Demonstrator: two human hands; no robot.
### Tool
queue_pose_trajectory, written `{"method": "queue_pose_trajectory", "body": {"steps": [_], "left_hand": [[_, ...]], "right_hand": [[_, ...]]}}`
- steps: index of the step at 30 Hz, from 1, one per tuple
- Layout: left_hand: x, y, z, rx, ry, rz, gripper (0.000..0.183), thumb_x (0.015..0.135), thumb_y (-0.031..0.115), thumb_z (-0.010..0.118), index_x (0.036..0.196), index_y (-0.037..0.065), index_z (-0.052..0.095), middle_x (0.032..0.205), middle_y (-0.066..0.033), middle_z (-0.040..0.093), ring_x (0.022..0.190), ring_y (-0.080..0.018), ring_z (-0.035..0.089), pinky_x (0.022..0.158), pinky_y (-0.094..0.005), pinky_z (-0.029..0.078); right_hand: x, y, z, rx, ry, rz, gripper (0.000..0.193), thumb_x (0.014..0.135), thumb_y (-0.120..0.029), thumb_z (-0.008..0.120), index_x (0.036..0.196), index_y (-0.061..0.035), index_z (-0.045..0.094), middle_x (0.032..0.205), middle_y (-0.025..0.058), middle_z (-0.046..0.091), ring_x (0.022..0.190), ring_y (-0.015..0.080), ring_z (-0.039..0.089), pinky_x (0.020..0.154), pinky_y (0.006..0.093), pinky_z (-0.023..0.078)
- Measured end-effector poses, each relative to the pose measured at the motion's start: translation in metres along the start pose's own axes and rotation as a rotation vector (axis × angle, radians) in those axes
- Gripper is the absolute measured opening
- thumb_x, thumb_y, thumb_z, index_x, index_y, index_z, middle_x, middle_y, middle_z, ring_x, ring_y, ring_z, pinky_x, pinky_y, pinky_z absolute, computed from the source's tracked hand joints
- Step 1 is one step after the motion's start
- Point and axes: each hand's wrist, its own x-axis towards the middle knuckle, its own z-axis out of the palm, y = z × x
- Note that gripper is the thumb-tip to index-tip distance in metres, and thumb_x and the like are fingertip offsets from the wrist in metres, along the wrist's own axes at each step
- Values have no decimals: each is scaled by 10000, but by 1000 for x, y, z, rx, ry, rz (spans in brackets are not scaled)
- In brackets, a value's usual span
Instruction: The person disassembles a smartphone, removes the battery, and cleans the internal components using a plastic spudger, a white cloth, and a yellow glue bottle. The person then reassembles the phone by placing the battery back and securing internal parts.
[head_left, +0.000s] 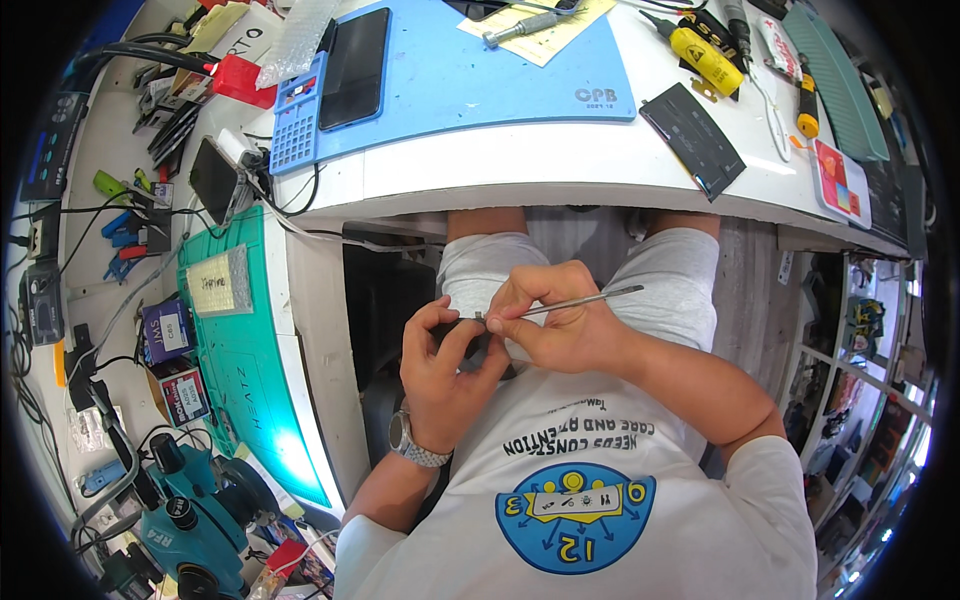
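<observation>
Over my lap, my left hand (440, 370) and my right hand (570, 330) come together with their fingertips almost touching. A small dark part (467, 340) is pinched in my left fingers; they cover most of it, so its kind cannot be told. Closed in my right hand is a slim silver metal tool (595, 300), one end slanting out past the knuckles to the right. Its other end points toward the small part and is hidden by the fingers. Both hands are in front of the desk's edge, off the desktop.
On the white desk (420, 175) lie a blue work mat (470, 90) with a phone (355, 70), a flat black battery (692, 138) and a yellow bottle (705, 60). At left are a green mat (240, 370) and a teal microscope (195, 535). Shelves (860, 370) stand right.
</observation>
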Motion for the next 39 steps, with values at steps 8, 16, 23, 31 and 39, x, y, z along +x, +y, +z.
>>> {"method": "queue_pose_trajectory", "body": {"steps": [8, 16, 23, 31, 39], "left_hand": [[5, 20, -4, 76, -82, -130, 275, 801, 118, 933, 1026, 72, 781, 1112, -136, 636, 872, -302, 722, 704, -389, 592], [10, 23, -9, 77, -78, -79, 249, 822, 138, 922, 978, 70, 739, 1038, -113, 607, 793, -283, 688, 668, -395, 565], [9, 26, -11, 56, -85, -116, 240, 838, 136, 915, 976, 61, 733, 1010, -107, 590, 787, -278, 668, 668, -404, 556], [11, 27, -13, 66, -109, -139, 259, 819, 121, 916, 983, 46, 731, 1002, -109, 587, 810, -290, 658, 693, -397, 557], [8, 22, -21, 8, -119, -128, 321, 803, 117, 931, 1057, 41, 750, 1022, -104, 603, 875, -279, 662, 730, -404, 570]], "right_hand": [[-7, 4, 0, 35, 21, 46, 175, 934, 46, 809, 845, 5, 664, 890, 123, 812, 858, 174, 796, 771, 326, 612], [-13, 13, 10, 149, 39, 123, 192, 946, -19, 838, 846, -13, 674, 856, 103, 776, 842, 147, 743, 769, 329, 585], [1, -21, 5, -23, 42, 244, 183, 949, -94, 851, 944, -20, 683, 895, 132, 764, 866, 203, 748, 806, 359, 592], [127, -113, -65, -726, 234, 308, 490, 915, -128, 792, 1251, 153, 572, 979, 297, 754, 1005, 490, 769, 933, 513, 606], [153, -134, -163, -1021, 566, 212, 410, 900, -170, 806, 1170, 118, 696, 1080, 319, 776, 1090, 467, 766, 983, 515, 610]]}}
